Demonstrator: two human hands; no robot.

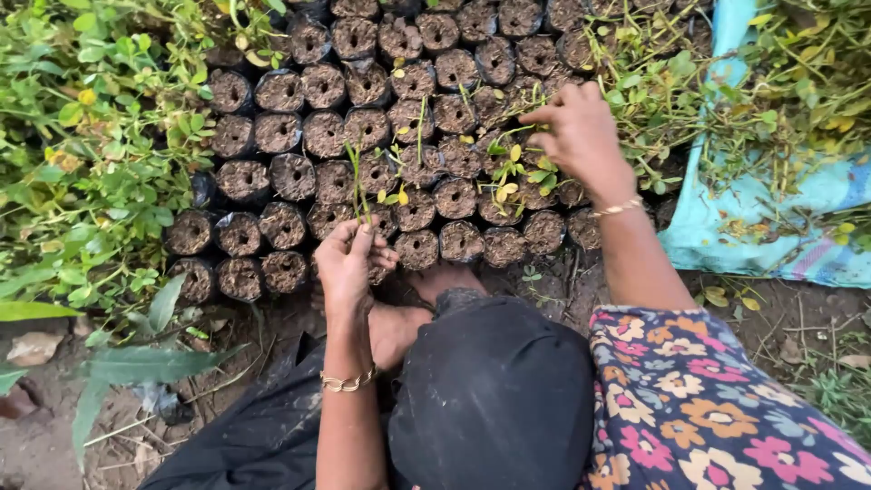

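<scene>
My left hand (349, 263) pinches a thin green plant cutting (356, 186) that stands upright at the near edge of a block of small black soil-filled nursery bags (363, 132). My right hand (576, 132) reaches further out over the bags on the right, its fingers closed on a leafy cutting (517, 172) set into a bag. Several bags near it hold small yellow-green cuttings. Both wrists wear gold bracelets. My bare feet (408, 313) rest on the ground just below the bags.
Dense green leafy plants (91, 154) border the bags on the left. A light blue sheet (726, 227) strewn with cut stems and leaves lies at the right. Bare dirt ground (780, 318) with dry leaves surrounds my knees, which are covered in dark and flowered cloth.
</scene>
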